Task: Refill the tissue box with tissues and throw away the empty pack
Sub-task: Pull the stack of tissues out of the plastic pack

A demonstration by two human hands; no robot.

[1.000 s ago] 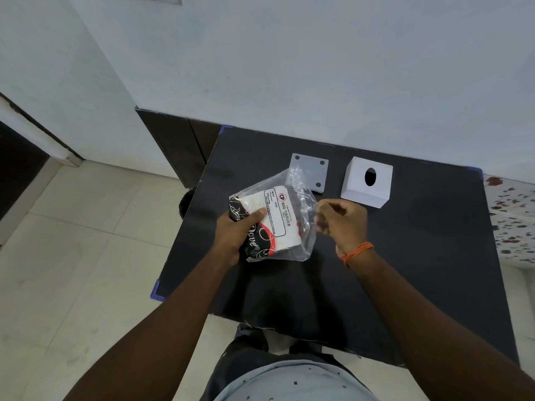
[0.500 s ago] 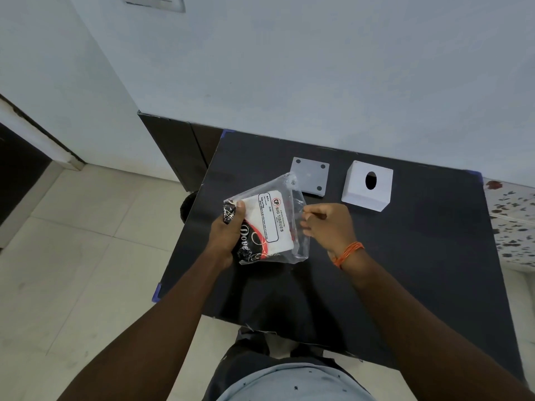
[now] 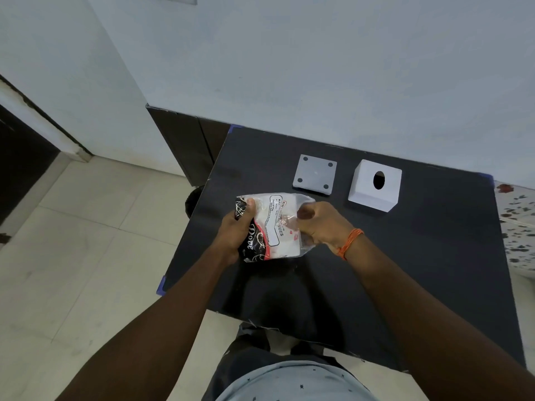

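Note:
A clear plastic tissue pack (image 3: 275, 224) with a black, red and white print is held above the black table (image 3: 419, 270). My left hand (image 3: 236, 233) grips its left end, thumb on top. My right hand (image 3: 321, 224) has its fingers inside the pack's open right end, closed around the white tissues there. The white cube tissue box (image 3: 375, 185) with an oval hole on top stands at the back of the table. Its grey base plate (image 3: 315, 174) with dark pads at the corners lies to the box's left.
The table stands against a pale wall (image 3: 318, 68). A dark round object (image 3: 193, 201) shows just past the table's left edge on the tiled floor (image 3: 72, 241). A dark cabinet (image 3: 188, 146) stands at the back left. A speckled surface (image 3: 518, 227) adjoins the table on the right.
My right hand has gone from pinching the pack's right edge to reaching inside its opening. The pack has turned and dropped slightly toward me.

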